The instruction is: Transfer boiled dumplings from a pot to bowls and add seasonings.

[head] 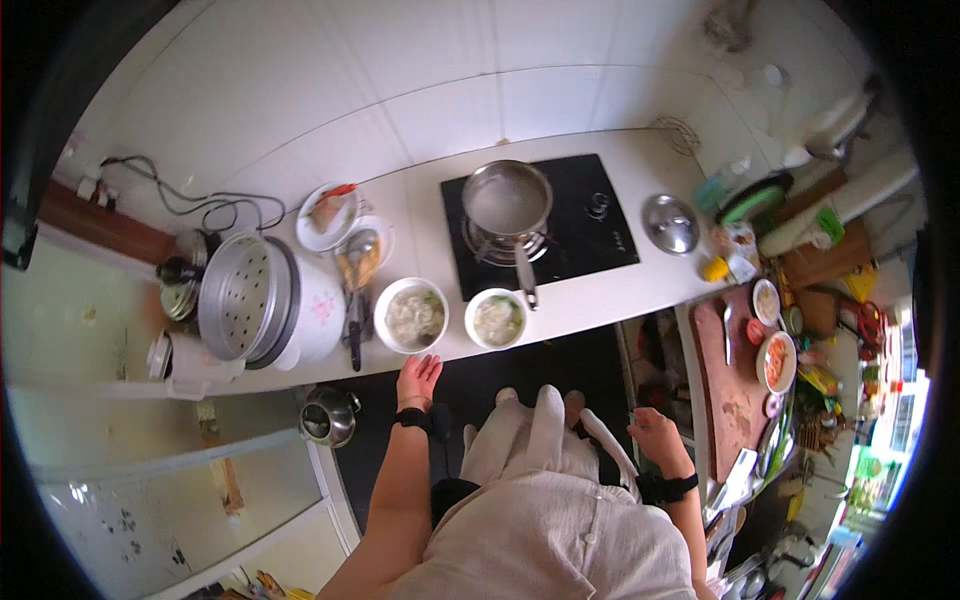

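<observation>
My left hand [419,377], palm partly up and fingers apart, is just below the counter edge, near a white bowl of soup [412,315]; it holds nothing. Off to the right, beside my body, my right hand [654,435] has its fingers partly bent; whether something thin lies between them is unclear. A smaller white bowl [496,319] with soup and greens stands near the counter's front edge. Behind it, a metal saucepan [507,198] sits on the black gas hob [581,217], its handle pointing towards me. A ladle [362,244] rests across a plate left of the bowls.
A perforated steamer pot [244,296] and a white appliance [319,311] stand at left. Right of the hob lies a metal lid [671,224]. A wooden board [720,360] at right holds a spoon and bowls. A kettle [328,417] is below the counter at left.
</observation>
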### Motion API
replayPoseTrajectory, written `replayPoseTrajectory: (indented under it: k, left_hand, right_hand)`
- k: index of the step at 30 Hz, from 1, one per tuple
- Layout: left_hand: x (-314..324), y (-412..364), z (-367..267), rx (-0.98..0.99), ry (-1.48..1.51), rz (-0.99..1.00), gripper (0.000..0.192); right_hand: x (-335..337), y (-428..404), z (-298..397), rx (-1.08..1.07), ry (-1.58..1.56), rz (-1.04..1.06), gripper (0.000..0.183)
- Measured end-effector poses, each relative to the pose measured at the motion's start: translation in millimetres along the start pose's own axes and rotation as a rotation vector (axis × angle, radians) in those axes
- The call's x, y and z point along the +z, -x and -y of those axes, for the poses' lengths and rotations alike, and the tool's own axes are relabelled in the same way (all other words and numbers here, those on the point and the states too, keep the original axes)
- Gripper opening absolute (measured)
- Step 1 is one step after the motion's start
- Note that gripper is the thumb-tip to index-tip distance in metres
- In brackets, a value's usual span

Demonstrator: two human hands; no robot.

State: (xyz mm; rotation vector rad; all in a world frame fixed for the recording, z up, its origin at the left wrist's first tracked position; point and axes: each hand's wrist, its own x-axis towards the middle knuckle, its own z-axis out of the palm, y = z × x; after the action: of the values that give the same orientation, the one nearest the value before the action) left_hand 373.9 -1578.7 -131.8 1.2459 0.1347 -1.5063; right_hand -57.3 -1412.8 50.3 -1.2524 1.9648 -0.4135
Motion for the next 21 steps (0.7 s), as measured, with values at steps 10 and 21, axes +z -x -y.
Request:
replayPoseTrajectory:
  k: [10, 21]
  left_hand:
    - [-12.9, -12.6, -48.1, 0.071, -0.117, 0.032, 0.065]
    - [12.3, -34.1, -46.3, -0.003, -0.208, 0.087, 0.069]
  right_hand:
    - [18.3, -20.3, 52.8, -0.031, 0.043, 0.13, 0.037]
    - [26.1, -20.5, 82.9, -0.039, 0.164, 0.159, 0.038]
